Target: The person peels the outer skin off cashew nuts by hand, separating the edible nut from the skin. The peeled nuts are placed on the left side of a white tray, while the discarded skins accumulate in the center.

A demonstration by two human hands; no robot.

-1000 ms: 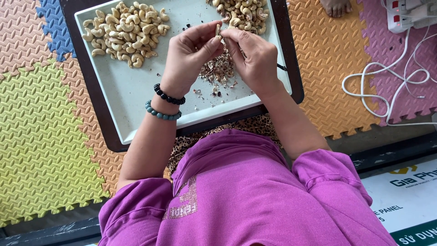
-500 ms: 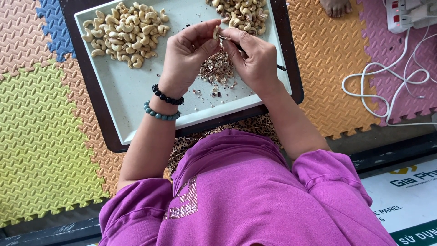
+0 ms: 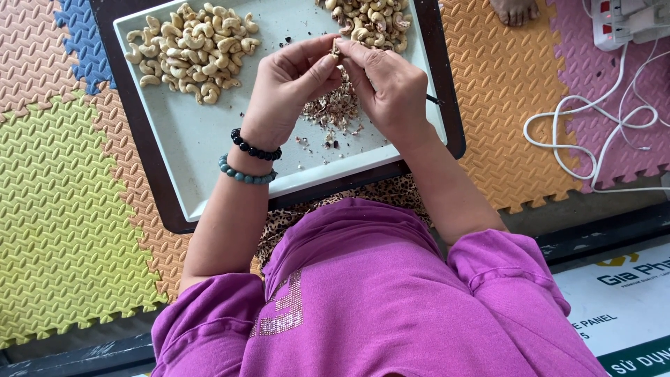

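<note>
Both of my hands meet over a pale tray. My left hand pinches a single cashew nut at its fingertips. My right hand also grips the nut and holds a thin dark tool, whose end sticks out past the palm. Under the hands lies a small heap of brown skin flakes. A pile of pale peeled cashews sits at the tray's far left. A second pile of darker, unpeeled cashews lies at the far right.
The tray rests in a dark frame on coloured foam floor mats. White cables and a power strip lie at the right. Another person's foot shows at the top edge. Bead bracelets circle my left wrist.
The hands have stayed over the flakes, with only small finger movements on the nut.
</note>
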